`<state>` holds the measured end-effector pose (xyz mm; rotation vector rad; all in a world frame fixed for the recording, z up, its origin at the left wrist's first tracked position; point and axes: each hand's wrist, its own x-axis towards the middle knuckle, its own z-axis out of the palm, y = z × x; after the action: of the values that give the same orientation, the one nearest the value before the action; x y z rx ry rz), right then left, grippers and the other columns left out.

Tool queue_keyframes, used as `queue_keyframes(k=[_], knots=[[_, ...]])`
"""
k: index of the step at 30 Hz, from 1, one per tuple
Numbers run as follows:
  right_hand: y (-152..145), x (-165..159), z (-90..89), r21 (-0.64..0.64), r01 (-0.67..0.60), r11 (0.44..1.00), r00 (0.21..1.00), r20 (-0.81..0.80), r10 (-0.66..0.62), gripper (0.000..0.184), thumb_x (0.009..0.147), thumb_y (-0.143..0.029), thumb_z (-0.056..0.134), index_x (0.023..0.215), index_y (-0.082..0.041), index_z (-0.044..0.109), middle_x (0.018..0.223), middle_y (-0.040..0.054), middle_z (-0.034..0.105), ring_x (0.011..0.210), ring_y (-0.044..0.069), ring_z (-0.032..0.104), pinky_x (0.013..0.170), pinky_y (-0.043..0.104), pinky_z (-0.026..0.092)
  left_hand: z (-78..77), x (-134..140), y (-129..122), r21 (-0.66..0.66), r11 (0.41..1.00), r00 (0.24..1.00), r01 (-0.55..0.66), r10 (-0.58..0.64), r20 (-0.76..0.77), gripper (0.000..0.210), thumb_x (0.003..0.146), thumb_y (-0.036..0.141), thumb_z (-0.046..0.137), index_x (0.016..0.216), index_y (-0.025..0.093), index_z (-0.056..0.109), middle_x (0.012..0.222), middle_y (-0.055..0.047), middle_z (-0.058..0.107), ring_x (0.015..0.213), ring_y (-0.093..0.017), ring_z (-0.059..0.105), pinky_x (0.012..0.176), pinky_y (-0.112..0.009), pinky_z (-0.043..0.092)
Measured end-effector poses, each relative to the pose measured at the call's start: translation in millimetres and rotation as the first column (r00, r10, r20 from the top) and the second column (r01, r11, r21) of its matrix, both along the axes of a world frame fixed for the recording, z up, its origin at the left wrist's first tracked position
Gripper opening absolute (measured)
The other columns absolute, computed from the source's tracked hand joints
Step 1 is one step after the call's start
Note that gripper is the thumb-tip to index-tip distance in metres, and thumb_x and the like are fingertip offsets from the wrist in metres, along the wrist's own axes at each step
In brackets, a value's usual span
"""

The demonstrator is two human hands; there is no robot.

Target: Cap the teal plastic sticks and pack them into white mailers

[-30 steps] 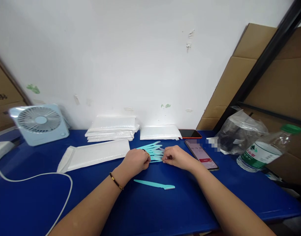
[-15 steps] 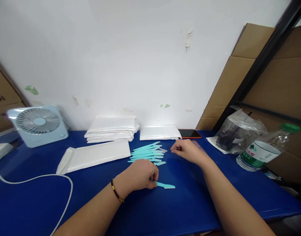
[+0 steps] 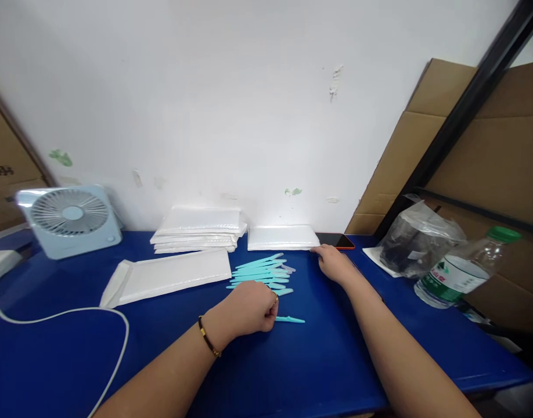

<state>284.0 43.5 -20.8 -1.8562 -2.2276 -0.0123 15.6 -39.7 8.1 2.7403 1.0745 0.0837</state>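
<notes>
My left hand [image 3: 249,309] is closed in a pinch on the handle end of a teal eyebrow razor [image 3: 291,319], held low over the blue table. Its thin blade end points right. Just beyond lies a loose pile of several teal eyebrow razors [image 3: 255,271], with a paler one at the right of the pile. My right hand [image 3: 332,262] reaches forward with its index finger stretched to the near right corner of a small stack of white padded envelopes [image 3: 284,237]. The fingertip appears to touch that corner; the thumb is hidden.
A taller stack of padded envelopes [image 3: 197,229] and a single envelope [image 3: 175,276] lie left. A phone [image 3: 338,240] sits behind my right hand. A fan [image 3: 72,220] and white cable [image 3: 66,316] are at left. A bagged dark container [image 3: 406,247] and water bottle [image 3: 458,276] stand right.
My right hand has moved forward from beside the razor pile to the corner of the small envelope stack. The razor in my left hand has turned and now shows its narrow edge.
</notes>
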Motion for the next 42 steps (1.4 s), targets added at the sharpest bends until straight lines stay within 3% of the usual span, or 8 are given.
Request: queue_keyframes(k=[5, 12, 17, 21, 25, 30, 35, 42], knots=[[-2, 2, 5.9, 0.024, 0.019, 1.0, 0.999, -0.038, -0.018, 0.058, 0.068, 0.001, 0.039, 0.12, -0.02, 0.053, 0.12, 0.0098, 0.055, 0.104, 0.021, 0.053, 0.085, 0.029, 0.041, -0.7, -1, 1, 0.033, 0.999, 1.0, 0.01, -0.01, -0.006, 0.013, 0.061, 0.014, 0.05, 0.064, 0.021, 0.06, 0.063, 0.001, 0.063, 0.055, -0.014, 0.053, 0.048, -0.023, 0.032], [-28, 30, 49.0, 0.254, 0.174, 0.951, 0.96, -0.259, -0.107, 0.036, 0.074, -0.008, 0.038, 0.094, -0.02, 0.067, 0.092, 0.0039, 0.068, 0.085, 0.019, 0.06, 0.078, 0.028, 0.044, 0.7, -6, 1, -0.067, 0.996, 0.998, 0.056, -0.055, 0.014, 0.01, 0.063, 0.018, 0.057, 0.071, 0.023, 0.061, 0.068, 0.003, 0.064, 0.061, -0.012, 0.055, 0.052, -0.021, 0.034], [-32, -3, 40.7, 0.17, -0.128, 0.977, 0.957, -0.239, 0.167, 0.04, 0.071, -0.004, 0.039, 0.095, -0.021, 0.066, 0.1, 0.0023, 0.066, 0.091, 0.018, 0.059, 0.084, 0.028, 0.043, 2.8, -6, 2, -0.034, 0.999, 0.998, 0.024, -0.022, 0.061, 0.034, 0.067, 0.044, 0.065, 0.095, 0.026, 0.06, 0.095, -0.002, 0.064, 0.087, -0.02, 0.058, 0.072, -0.027, 0.043], [-31, -29, 27.2, 0.094, -0.298, 0.95, 0.93, -0.198, 0.311, 0.038, 0.073, -0.003, 0.039, 0.094, -0.02, 0.066, 0.099, 0.0038, 0.066, 0.092, 0.018, 0.058, 0.086, 0.029, 0.042, -8.9, -4, 4, 0.085, 0.99, 0.99, -0.115, 0.106, 0.096, 0.086, 0.066, 0.067, 0.053, 0.134, 0.02, 0.031, 0.14, -0.014, 0.03, 0.13, -0.032, 0.022, 0.103, -0.044, 0.023], [-27, -40, 14.5, 0.066, -0.325, 0.943, 0.92, -0.21, 0.332, 0.023, 0.08, -0.018, 0.048, 0.094, -0.019, 0.066, 0.094, 0.0059, 0.064, 0.087, 0.018, 0.057, 0.08, 0.03, 0.043, -17.1, 0, 1, -0.04, 0.987, 0.987, -0.155, 0.153, -0.042, 0.096, 0.067, 0.074, 0.041, 0.139, 0.015, 0.019, 0.146, -0.016, 0.013, 0.133, -0.035, 0.004, 0.105, -0.05, 0.013], [-14, -47, -1.2, 0.048, -0.28, 0.959, 0.924, -0.256, 0.282, 0.014, 0.077, -0.024, 0.054, 0.084, -0.018, 0.065, 0.087, 0.0053, 0.062, 0.078, 0.016, 0.057, 0.069, 0.025, 0.042, 1.1, -1, -8, -0.017, 0.995, 0.993, -0.096, 0.097, 0.06, 0.073, 0.07, 0.06, 0.054, 0.129, 0.02, 0.039, 0.137, -0.012, 0.036, 0.124, -0.03, 0.033, 0.097, -0.04, 0.03], [-12, -26, 4.0, -0.155, -0.156, 0.976, 0.944, -0.315, 0.101, 0.007, 0.068, -0.019, 0.058, 0.072, -0.017, 0.063, 0.07, 0.003, 0.065, 0.062, 0.014, 0.057, 0.055, 0.022, 0.04, 7.6, -3, -9, -0.164, 0.983, 0.997, 0.079, -0.074, 0.032, 0.019, 0.068, 0.035, 0.064, 0.084, 0.025, 0.061, 0.08, 0.002, 0.063, 0.071, -0.015, 0.056, 0.057, -0.023, 0.037], [-38, -17, 24.1, -0.454, -0.438, 0.776, 0.861, -0.462, 0.215, 0.016, 0.059, -0.013, 0.056, 0.07, -0.016, 0.067, 0.065, 0.0018, 0.068, 0.057, 0.014, 0.061, 0.05, 0.02, 0.044, -3.3, -3, 8, 0.031, 0.997, 0.996, -0.074, 0.072, 0.06, 0.019, 0.076, 0.016, 0.043, 0.071, 0.019, 0.061, 0.069, -0.002, 0.063, 0.064, -0.014, 0.054, 0.058, -0.024, 0.035]])
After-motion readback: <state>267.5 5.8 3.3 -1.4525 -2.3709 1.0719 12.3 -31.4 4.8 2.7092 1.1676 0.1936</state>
